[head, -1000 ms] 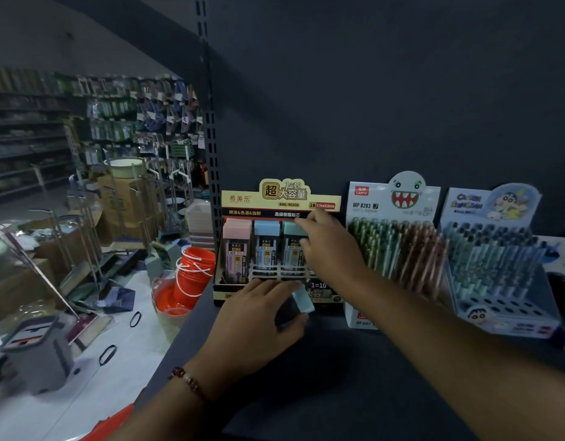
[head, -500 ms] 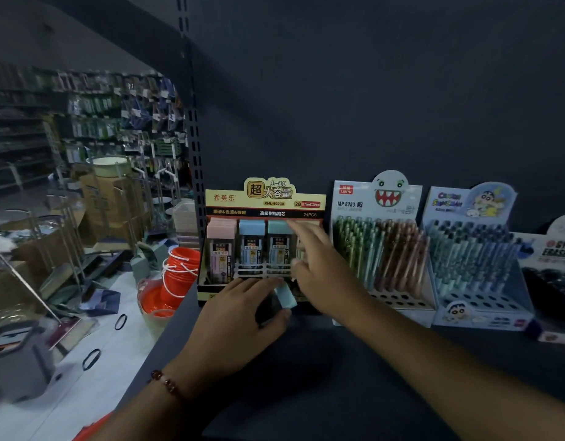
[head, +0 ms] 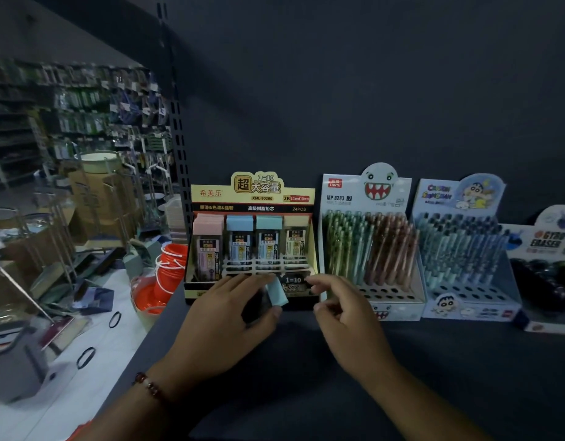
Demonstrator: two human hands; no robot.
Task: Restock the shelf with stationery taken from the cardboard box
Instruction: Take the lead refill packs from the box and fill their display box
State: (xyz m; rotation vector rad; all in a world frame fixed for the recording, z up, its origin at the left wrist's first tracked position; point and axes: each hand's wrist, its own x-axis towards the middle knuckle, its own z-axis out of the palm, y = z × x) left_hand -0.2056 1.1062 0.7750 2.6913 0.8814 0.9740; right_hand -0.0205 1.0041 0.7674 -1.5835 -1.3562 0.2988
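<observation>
A yellow-topped display box of pencil-lead cases stands at the left end of the dark shelf. Its back row holds cases with pink, blue, teal and cream caps. My left hand rests in front of the box and grips a lead case with a teal cap, the cap sticking out past the fingers. My right hand hovers just right of that case, fingers loosely curled and apart, holding nothing. The cardboard box is out of view.
Right of the lead display stand a monster-face pencil display, a cartoon pen display and an eraser box. Past the shelf's left edge are orange buckets, wire racks and cartons on the floor.
My right hand has drawn back from the lead box's back row, down to the front beside my left hand. A cream-capped case now shows in the fourth slot. My left hand has stayed put.
</observation>
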